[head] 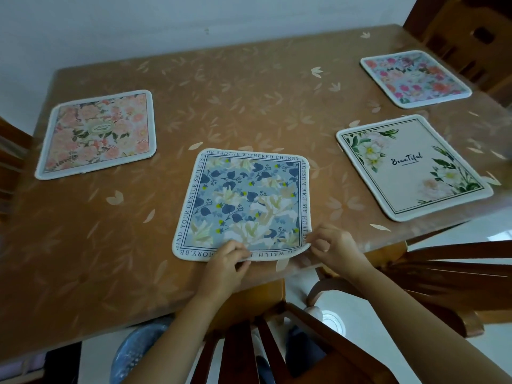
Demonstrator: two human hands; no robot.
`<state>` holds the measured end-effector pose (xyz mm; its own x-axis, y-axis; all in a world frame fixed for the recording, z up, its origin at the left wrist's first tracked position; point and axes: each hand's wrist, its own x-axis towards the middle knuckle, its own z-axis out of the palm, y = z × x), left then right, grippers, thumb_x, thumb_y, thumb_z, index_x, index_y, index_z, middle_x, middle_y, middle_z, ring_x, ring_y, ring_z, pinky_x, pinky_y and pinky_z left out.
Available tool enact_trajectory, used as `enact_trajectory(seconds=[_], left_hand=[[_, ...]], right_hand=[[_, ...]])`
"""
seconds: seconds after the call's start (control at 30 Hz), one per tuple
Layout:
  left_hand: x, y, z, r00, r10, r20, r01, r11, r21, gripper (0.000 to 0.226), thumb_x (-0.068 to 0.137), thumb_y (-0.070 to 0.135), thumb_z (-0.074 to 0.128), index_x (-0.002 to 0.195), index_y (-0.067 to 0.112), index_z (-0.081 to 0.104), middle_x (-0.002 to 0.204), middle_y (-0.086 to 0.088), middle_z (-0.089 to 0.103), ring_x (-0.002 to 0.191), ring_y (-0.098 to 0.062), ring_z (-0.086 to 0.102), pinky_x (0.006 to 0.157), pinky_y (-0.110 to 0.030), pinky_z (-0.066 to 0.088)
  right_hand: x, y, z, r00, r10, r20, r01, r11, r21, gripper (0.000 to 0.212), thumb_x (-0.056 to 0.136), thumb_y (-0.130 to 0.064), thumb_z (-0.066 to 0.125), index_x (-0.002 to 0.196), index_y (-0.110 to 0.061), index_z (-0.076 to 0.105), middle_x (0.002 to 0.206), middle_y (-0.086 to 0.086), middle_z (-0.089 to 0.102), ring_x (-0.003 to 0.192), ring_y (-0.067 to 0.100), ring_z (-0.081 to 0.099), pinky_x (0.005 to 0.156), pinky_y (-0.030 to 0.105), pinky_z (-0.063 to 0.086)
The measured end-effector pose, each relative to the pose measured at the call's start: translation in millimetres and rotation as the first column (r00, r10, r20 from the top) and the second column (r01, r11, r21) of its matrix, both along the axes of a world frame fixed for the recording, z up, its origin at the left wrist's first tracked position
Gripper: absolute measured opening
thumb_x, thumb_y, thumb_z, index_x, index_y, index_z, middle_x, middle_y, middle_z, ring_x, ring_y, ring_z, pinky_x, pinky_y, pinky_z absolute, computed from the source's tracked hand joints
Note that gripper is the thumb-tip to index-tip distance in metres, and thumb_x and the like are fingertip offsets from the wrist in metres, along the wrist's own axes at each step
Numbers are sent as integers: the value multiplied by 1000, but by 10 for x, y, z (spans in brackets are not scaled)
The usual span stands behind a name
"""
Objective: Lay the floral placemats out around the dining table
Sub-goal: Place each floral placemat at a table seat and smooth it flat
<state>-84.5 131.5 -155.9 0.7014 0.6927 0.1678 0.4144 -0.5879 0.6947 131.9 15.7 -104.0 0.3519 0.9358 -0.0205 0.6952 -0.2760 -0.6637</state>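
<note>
At 6 o'clock on worktop (249,106): blue mat (243,200) flat. Near edge pinched by left hand (227,257), near-right corner by right hand (331,242), fingers curled, likely squaring it to chair (277,345). Pink mat (97,134) at 9, white mat (410,167) at 3, rose mat (412,79) at 1, seemingly one per seat.

single head-worn wide-angle view, looking forward and steeply down, close over near tabletop (249,112) edge, far wall at top

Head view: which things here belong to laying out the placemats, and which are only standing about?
Job: blue placemat, held at its near edge by the left hand and right hand; peach placemat; white placemat; pink placemat; dining table.
Just about: wooden chairs; blue bin under the table.
</note>
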Motion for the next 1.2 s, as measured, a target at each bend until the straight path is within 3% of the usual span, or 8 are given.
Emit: enact_trajectory(seconds=[0.1,0.2,0.3,0.43,0.57,0.7,0.9,1.2], left_hand=[[12,-1,18,1000,14,3,-14,1000,-28,11,72,-2,72,82,2,69,81,-6,63,74,-15,60,67,-34,54],[27,-9,36,1000,14,19,-14,1000,-13,10,70,-4,72,79,1,70,77,-9,64,73,-20,62,66,-36,55],[59,-28,82,1000,10,18,-11,1000,18,11,68,-2,75,78,2,70,75,-9,65,73,-20,62,65,-33,55],[132,-48,138,1000,-20,3,19,998,57,11,67,0,76,75,3,70,72,-8,63,70,-21,62,60,-27,52],[49,-32,80,999,-30,-14,30,999,39,11,69,-1,74,78,2,69,76,-10,63,72,-23,61,61,-31,53],[-136,39,15,999,37,-15,-37,999,20,14,68,-7,73,79,1,70,77,-11,63,74,-25,61,66,-31,52],[-240,146,69,995,36,-94,-29,997,71,13,68,-4,73,77,6,72,68,-8,61,69,-24,57,58,-34,50],[-527,117,57,988,122,-94,-117,991,61,17,61,-9,75,72,4,70,66,-9,58,64,-24,57,54,-31,51]], right_hand=[[-66,-16,-13,996,76,49,-75,997,-28,10,73,0,67,82,-3,64,93,11,63,89,24,61,72,35,53],[-205,13,-71,976,187,111,-182,982,-50,15,74,-12,71,84,-5,63,93,10,63,88,24,60,71,32,52],[-344,95,-141,963,223,150,-212,973,-86,17,76,-18,69,87,-6,64,95,11,61,91,25,56,78,38,49],[-426,163,-188,981,165,103,-157,985,-77,10,78,-11,67,85,-4,65,94,14,59,95,29,53,81,41,47],[-450,159,-219,989,120,90,-117,992,-39,5,77,-5,67,80,-1,66,89,16,61,90,31,56,77,40,49],[-478,146,-261,979,157,129,-156,988,-16,2,76,-1,67,77,1,66,85,18,62,85,34,58,73,46,52],[-470,160,-234,922,290,257,-296,955,-15,6,74,0,69,71,1,64,78,18,62,72,35,59,62,43,55],[-607,463,-233,912,336,235,-341,940,-24,14,85,-8,59,81,2,67,91,19,64,90,33,58,76,43,52]])
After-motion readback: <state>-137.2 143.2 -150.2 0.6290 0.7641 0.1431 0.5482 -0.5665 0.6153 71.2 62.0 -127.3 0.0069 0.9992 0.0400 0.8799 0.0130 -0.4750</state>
